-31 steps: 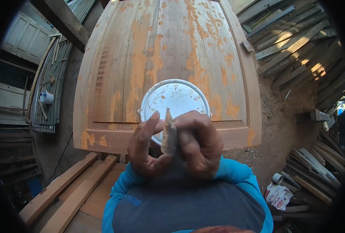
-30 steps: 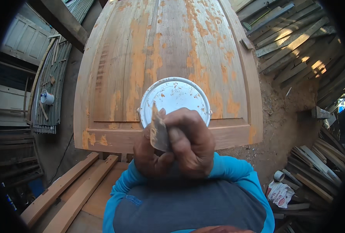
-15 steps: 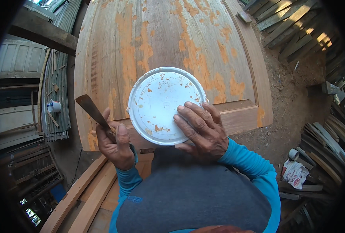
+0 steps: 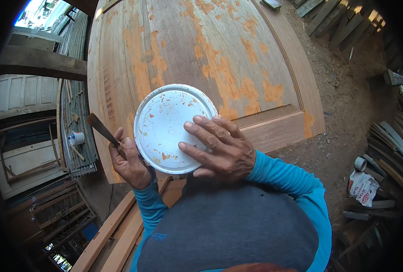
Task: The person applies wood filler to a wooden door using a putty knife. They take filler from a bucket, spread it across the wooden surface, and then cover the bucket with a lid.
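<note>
My left hand (image 4: pixel 132 164) is closed around the handle of a putty knife (image 4: pixel 102 130), its dark blade pointing up and to the left. Close to its right is a round white lid (image 4: pixel 167 122) with a raised rim, flecked with orange filler. My right hand (image 4: pixel 224 147) lies over the lid's right side, fingers stretched and spread, with the thumb near the lower rim. Whether a tub sits under the lid is hidden. Beyond it, a wooden panelled door (image 4: pixel 183 59) lies flat, streaked with patches of orange filler (image 4: pixel 228 86).
A small white tub (image 4: pixel 76 138) stands on corrugated sheets (image 4: pixel 81 156) at the left. Planks (image 4: pixel 99 240) lie at my lower left. Stacked timber (image 4: pixel 389 154) and a white printed bag (image 4: pixel 363 188) are on the right. A small block (image 4: pixel 271 4) rests on the door's far right edge.
The lid and my right hand have shifted left, nearer my left hand. My right fingers reach a little farther across the lid. The whole view has swung slightly.
</note>
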### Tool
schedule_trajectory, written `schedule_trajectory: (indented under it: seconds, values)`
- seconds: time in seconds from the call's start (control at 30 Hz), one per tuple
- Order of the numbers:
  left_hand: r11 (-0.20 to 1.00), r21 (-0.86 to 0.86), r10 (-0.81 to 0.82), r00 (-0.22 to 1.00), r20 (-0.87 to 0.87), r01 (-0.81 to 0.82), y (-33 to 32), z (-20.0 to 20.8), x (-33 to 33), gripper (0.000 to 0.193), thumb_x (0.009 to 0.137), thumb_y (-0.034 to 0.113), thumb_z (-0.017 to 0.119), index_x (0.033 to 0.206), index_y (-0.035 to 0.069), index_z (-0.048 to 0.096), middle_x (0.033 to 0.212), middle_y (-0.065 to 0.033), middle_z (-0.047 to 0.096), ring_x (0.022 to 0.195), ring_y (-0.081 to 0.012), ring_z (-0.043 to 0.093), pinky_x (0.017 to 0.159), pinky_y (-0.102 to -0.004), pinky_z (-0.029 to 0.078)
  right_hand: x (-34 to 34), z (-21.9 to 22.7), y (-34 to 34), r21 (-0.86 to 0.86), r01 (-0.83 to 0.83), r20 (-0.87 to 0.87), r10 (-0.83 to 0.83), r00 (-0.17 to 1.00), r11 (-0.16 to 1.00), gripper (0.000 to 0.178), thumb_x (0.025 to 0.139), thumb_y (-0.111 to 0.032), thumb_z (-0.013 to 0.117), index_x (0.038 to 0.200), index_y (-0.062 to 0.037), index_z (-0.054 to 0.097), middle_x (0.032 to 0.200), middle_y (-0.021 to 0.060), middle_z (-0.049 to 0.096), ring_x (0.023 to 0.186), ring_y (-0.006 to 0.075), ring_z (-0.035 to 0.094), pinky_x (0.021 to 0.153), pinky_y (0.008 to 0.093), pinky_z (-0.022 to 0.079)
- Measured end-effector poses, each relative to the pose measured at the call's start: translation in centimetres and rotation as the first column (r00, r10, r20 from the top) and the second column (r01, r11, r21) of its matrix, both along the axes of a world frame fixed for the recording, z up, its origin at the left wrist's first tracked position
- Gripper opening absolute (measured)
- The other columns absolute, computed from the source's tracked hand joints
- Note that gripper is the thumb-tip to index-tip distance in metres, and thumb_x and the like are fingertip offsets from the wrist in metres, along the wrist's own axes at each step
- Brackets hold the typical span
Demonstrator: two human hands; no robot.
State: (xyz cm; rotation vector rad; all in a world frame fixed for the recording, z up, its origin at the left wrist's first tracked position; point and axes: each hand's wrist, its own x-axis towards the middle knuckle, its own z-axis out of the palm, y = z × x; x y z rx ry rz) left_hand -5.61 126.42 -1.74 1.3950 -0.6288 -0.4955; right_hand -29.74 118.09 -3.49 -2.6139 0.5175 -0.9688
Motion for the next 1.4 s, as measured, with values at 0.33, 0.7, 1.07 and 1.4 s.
schedule_trajectory:
  seconds: [0.33, 0.7, 1.07, 1.4]
  values:
    - [0.915, 0.382, -0.187, 0.975, 0.121, 0.128, 5.0, -19.7, 15.4, 0.042, 0.097, 0.016, 0.069, 0.133, -0.002, 0.061, 0.107, -0.0206, 0.068, 0.107, -0.0362, 0.064, 0.091, -0.0446, 0.054, 0.2, 0.4, 0.6, 0.091, 0.041, 0.028, -0.043, 0.999, 0.995, 0.070, 0.093, -0.057, 0.067, 0.149, -0.0151, 0.057, 0.154, 0.0207, 0.050, 0.144, 0.0357, 0.049, 0.120, 0.0518, 0.036]
    - [0.935, 0.245, -0.351, 0.759, 0.548, 0.256, 1.6, 0.5, 3.8, 0.105, 0.082, 0.076, 0.070, 0.152, 0.001, 0.048, 0.153, -0.0274, 0.047, 0.142, -0.0395, 0.048, 0.118, -0.0545, 0.038, 0.1, 0.9, 0.9, 0.144, 0.153, -0.083, -0.142, 0.986, 0.978, 0.077, 0.092, -0.062, 0.064, 0.152, -0.0141, 0.053, 0.161, 0.0197, 0.042, 0.154, 0.0355, 0.033, 0.128, 0.0519, 0.018]
    - [0.712, 0.589, -0.685, 0.192, 0.703, 0.382, -0.1, 4.3, 1.6, 0.138, 0.054, 0.081, 0.085, 0.160, 0.005, 0.039, 0.167, -0.0325, 0.020, 0.156, -0.0518, 0.016, 0.126, -0.0641, 0.017, 0.2, 2.6, 0.0, 0.165, 0.086, 0.048, -0.095, 0.994, 0.983, 0.066, 0.095, -0.047, 0.069, 0.145, -0.0058, 0.057, 0.147, 0.0219, 0.056, 0.139, 0.0384, 0.053, 0.118, 0.0531, 0.038]
    - [0.785, 0.605, -0.617, 0.272, 0.739, 0.134, -0.1, 4.5, -2.1, 0.142, 0.053, 0.090, 0.079, 0.160, 0.007, 0.037, 0.167, -0.0291, 0.024, 0.155, -0.0532, 0.015, 0.126, -0.0636, 0.021, 0.0, -11.7, -19.4, 0.157, 0.576, -0.353, -0.499, 0.791, 0.802, 0.065, 0.101, -0.044, 0.061, 0.150, -0.0027, 0.050, 0.153, 0.0261, 0.047, 0.146, 0.0438, 0.040, 0.119, 0.0576, 0.033]
